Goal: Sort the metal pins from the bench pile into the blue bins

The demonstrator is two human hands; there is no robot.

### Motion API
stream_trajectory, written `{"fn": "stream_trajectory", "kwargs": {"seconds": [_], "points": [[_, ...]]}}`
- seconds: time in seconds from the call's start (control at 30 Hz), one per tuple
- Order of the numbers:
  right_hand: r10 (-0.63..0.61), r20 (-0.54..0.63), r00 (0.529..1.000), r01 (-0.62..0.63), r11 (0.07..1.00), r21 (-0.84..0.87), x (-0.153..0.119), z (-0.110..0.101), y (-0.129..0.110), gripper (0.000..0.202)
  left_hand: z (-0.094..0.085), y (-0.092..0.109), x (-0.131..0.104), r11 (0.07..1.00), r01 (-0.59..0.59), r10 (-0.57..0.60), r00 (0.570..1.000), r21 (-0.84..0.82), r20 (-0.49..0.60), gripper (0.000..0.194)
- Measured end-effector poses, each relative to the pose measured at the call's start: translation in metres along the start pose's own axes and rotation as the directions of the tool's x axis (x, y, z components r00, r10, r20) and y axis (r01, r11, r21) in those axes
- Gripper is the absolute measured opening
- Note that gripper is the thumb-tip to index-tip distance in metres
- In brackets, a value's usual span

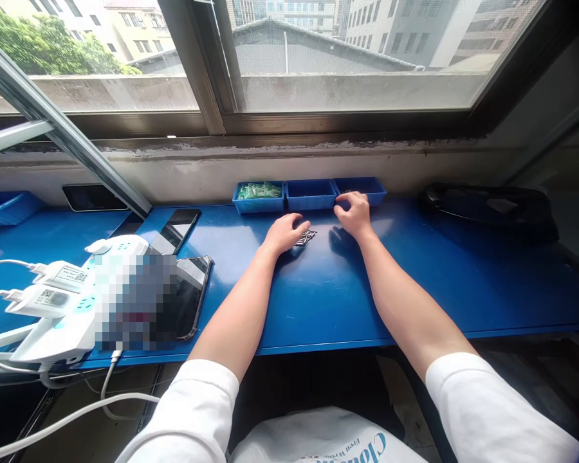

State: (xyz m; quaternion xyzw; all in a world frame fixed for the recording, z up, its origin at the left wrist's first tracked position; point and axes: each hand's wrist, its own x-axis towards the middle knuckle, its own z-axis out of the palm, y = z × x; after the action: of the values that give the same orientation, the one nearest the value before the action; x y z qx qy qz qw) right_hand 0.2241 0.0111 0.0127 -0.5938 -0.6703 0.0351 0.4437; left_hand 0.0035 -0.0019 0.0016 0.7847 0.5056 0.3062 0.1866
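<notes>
My left hand is low over the blue worktop, its fingers bent and apart. Beside its fingertips lies a small heap of thin, dark and silvery pieces, too small to name; the hand partly covers it. My right hand hovers at the front edge of the right blue bin, hiding part of it. Its thumb and forefinger are bent with a gap between them, and I make out nothing in them. Dark small contents show inside that bin. The middle blue bin and the left blue bin, holding green packets, stand alongside.
On the left are a white power strip with plugged chargers, a tablet-like device and a phone. A metal frame post slants behind them. A dark bag lies at the right. Windows line the back.
</notes>
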Motion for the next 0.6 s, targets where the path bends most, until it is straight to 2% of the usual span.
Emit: {"fn": "stream_trajectory", "kwargs": {"seconds": [0.07, 0.13, 0.2, 0.3, 0.43, 0.6], "points": [[-0.102, 0.197, 0.975, 0.072, 0.985, 0.154, -0.003, -0.001, -0.006, 0.018, -0.006, 0.000, -0.001, 1.000, -0.015, 0.016, 0.995, -0.010, 0.097, 0.055], [-0.160, 0.397, 0.904, 0.061, 0.966, 0.250, -0.007, -0.002, -0.011, 0.016, -0.012, -0.001, -0.002, 0.999, -0.034, 0.039, 0.985, -0.028, 0.169, 0.061], [-0.163, 0.513, 0.843, 0.021, 0.962, 0.271, -0.009, -0.001, -0.014, 0.017, -0.016, -0.001, -0.002, 0.998, -0.050, 0.057, 0.977, -0.038, 0.207, 0.065], [-0.159, 0.571, 0.805, 0.000, 0.964, 0.268, -0.012, 0.001, -0.019, 0.020, -0.016, -0.001, -0.001, 0.998, -0.055, 0.051, 0.968, 0.007, 0.246, 0.074], [-0.187, 0.594, 0.782, 0.057, 0.971, 0.231, -0.013, 0.004, -0.022, 0.015, -0.008, 0.004, -0.002, 0.983, -0.107, 0.056, 0.948, 0.150, 0.312, 0.093], [-0.219, 0.625, 0.749, 0.130, 0.974, 0.185, -0.012, 0.007, -0.022, 0.009, 0.000, 0.006, -0.002, 0.959, -0.147, 0.055, 0.936, 0.243, 0.349, 0.090]]}}
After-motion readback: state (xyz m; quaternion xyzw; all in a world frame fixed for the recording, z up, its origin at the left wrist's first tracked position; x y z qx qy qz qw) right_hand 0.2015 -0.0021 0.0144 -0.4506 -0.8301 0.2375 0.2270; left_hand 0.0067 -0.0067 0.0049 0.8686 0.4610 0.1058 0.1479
